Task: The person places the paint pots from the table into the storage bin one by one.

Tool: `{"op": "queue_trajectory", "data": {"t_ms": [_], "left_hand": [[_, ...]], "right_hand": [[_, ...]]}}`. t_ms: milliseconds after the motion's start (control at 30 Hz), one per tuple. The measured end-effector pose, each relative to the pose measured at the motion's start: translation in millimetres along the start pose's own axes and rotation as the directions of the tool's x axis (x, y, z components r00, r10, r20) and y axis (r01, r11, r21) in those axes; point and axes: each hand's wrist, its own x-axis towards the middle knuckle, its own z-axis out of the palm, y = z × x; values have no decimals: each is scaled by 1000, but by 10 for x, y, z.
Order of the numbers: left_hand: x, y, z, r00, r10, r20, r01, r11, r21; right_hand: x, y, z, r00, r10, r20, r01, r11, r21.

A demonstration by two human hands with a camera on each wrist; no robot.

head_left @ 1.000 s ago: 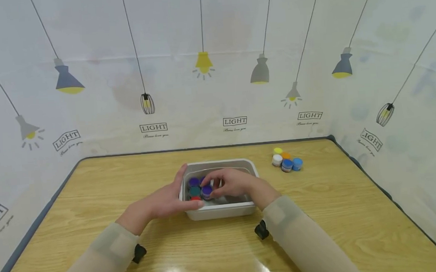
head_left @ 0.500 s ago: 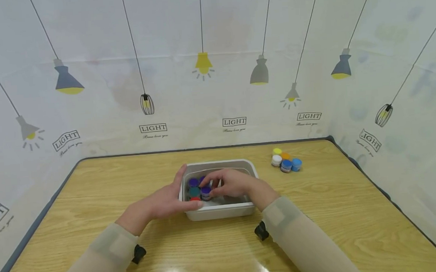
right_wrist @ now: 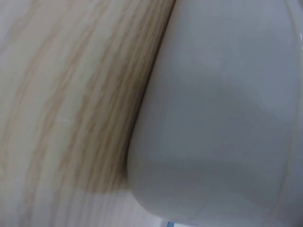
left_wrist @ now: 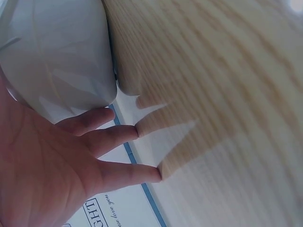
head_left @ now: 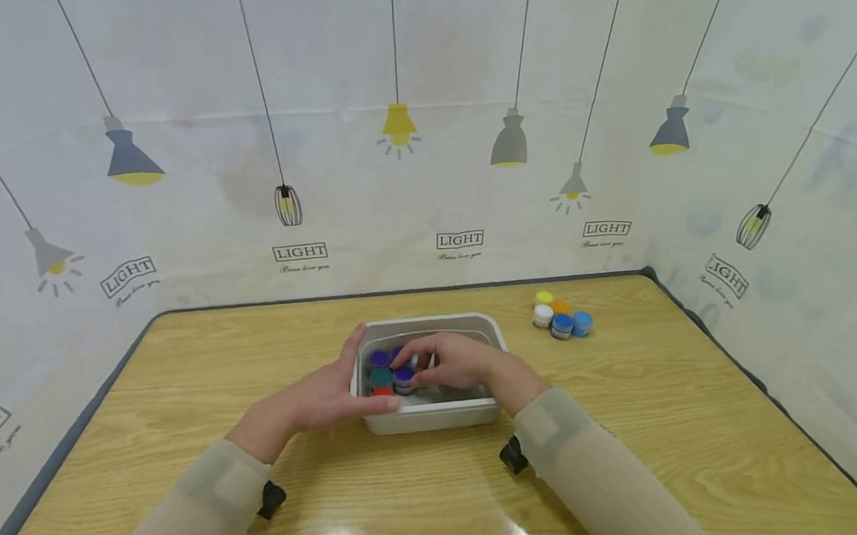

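A white plastic bin [head_left: 434,419] stands on the table with small lidded paint jars in its left end. My left hand [head_left: 322,398] lies along the bin's left side, thumb over the front rim; the left wrist view shows its straight, spread fingers [left_wrist: 118,175] beside the bin wall. Inside the bin, my right hand [head_left: 459,360] pinches a purple-lidded jar [head_left: 403,378] between thumb and fingers. Next to it are a teal-lidded jar [head_left: 380,378], a red-lidded jar [head_left: 382,392] and another purple-lidded jar [head_left: 379,358]. One more purple lid is partly hidden behind the right fingers.
Several more jars form a group right of the bin, among them a white one [head_left: 543,317], a dark blue one [head_left: 561,326] and a light blue one [head_left: 583,324]. The wooden table [head_left: 220,354] ends at a printed backdrop [head_left: 366,206]. In the right wrist view the bin's outer wall [right_wrist: 218,118] fills most of the frame.
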Motion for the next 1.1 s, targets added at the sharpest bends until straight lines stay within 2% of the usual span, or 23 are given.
{"op": "queue_trajectory", "data": {"t_ms": [533, 767, 1100], "left_hand": [[12, -10, -3, 1000, -11, 11, 11, 1000, -25], [35, -10, -5, 1000, 3, 15, -3, 1000, -9], [15, -15, 3, 1000, -4, 8, 4, 999, -43]], "right_hand": [[-2, -3, -8, 1000, 18, -6, -18, 1000, 15], [-35, 2, -52, 992, 55, -110, -47, 996, 72], [-122, -9, -257, 966, 91, -242, -44, 980, 195]]}}
